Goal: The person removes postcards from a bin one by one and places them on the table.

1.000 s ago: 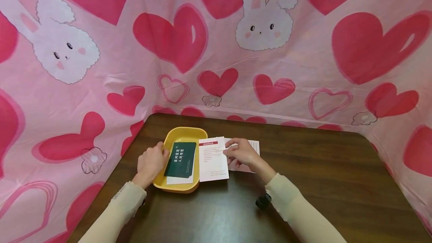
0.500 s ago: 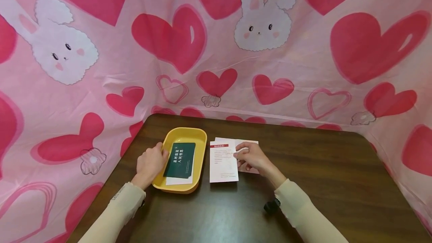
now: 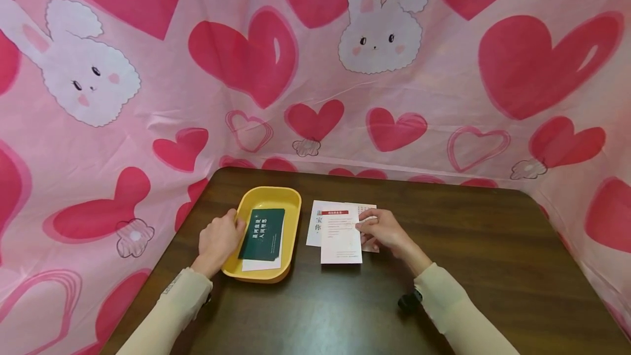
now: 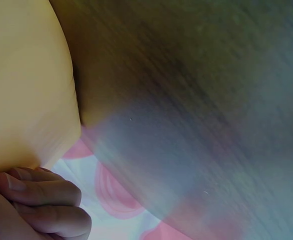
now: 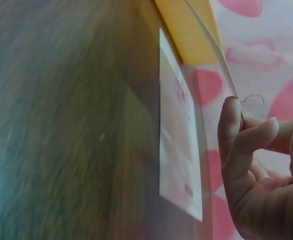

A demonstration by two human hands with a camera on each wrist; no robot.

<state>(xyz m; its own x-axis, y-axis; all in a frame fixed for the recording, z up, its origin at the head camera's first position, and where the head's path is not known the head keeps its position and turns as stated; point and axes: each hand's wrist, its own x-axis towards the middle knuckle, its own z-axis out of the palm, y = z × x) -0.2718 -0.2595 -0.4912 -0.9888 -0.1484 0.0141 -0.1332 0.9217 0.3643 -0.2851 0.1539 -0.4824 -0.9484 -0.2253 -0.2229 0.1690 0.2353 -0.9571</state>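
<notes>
My left hand (image 3: 219,241) grips the left rim of a yellow plastic basin (image 3: 291,240); its curled fingers (image 4: 46,197) show at the basin's edge in the left wrist view. Inside the basin lie dark green cards (image 3: 262,234) with white lettering over a white card (image 3: 261,265). Between thumb and fingers, my right hand (image 3: 386,233) pinches a white card (image 3: 341,240) with a red heading by its right edge. The right wrist view has this held card (image 5: 219,50) nearly edge-on, raised above a printed white and pink card (image 5: 179,135) lying on the table. The held card partly covers that one in the head view.
A dark wooden table (image 3: 473,256) carries everything, its surface stretching to the right and front. Pink cloth (image 3: 315,81) with hearts and rabbits hangs behind and at both sides. A black band (image 3: 410,301) is on the right wrist.
My right hand has carried the red-headed card rightward, away from the basin and across the card on the table, whose left part now shows. The left hand keeps its place on the basin.
</notes>
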